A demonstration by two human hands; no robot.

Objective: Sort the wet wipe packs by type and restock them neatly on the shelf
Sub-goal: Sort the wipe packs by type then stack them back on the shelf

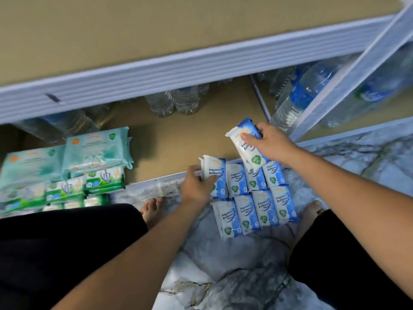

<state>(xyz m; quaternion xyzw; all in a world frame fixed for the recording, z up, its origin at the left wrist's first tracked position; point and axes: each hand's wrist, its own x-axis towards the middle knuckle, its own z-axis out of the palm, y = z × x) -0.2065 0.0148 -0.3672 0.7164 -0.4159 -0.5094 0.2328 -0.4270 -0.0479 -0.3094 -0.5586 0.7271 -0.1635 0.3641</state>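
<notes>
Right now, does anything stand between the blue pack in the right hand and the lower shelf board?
Nothing visible does. The blue pack in the right hand is held over bare shelf board; green packs lie off to the left, water bottles stand further back.

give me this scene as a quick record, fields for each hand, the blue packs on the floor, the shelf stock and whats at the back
left grip: holds a blue pack at the left end of the far row
right grip: holds a second blue pack, raised over that row
floor packs: blue, two rows on the marble floor
shelf: green packs and bigger teal packs at its left
back of shelf: water bottles
</notes>
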